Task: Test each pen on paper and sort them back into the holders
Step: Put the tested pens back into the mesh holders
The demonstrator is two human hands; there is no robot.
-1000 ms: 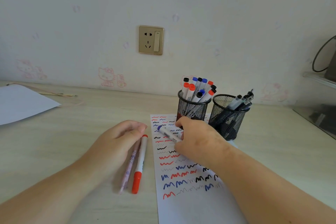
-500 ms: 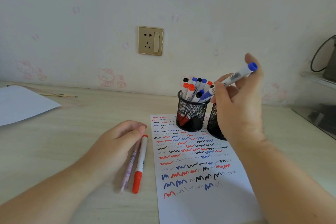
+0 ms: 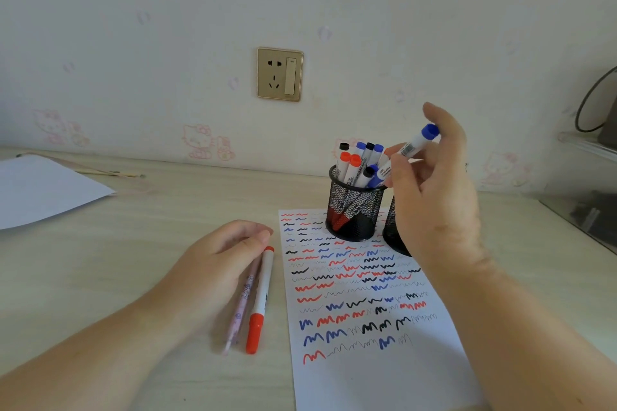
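Observation:
My right hand [image 3: 434, 197] holds a blue-capped white marker [image 3: 412, 147] tilted over the left black mesh holder [image 3: 355, 210], its lower blue end at the holder's rim. That holder is packed with several red, blue and black markers. The second mesh holder [image 3: 394, 237] is mostly hidden behind my right hand. Both stand on the top of a white paper [image 3: 367, 327] covered in red, blue and black squiggles. My left hand [image 3: 213, 264] rests flat on the desk, fingertips touching a red-capped marker [image 3: 260, 300] and a thin pink pen [image 3: 242, 304] lying side by side.
A loose white sheet [image 3: 43, 190] lies at the far left of the wooden desk, with a thin stick [image 3: 107, 173] behind it. A wall socket [image 3: 279, 74] sits above the desk. A glass shelf and dark cable [image 3: 587, 143] are at the right edge.
My right hand picked the blue marker off the paper, lifted it and now lowers it towards the left holder. The left hand and the two pens under it stayed put.

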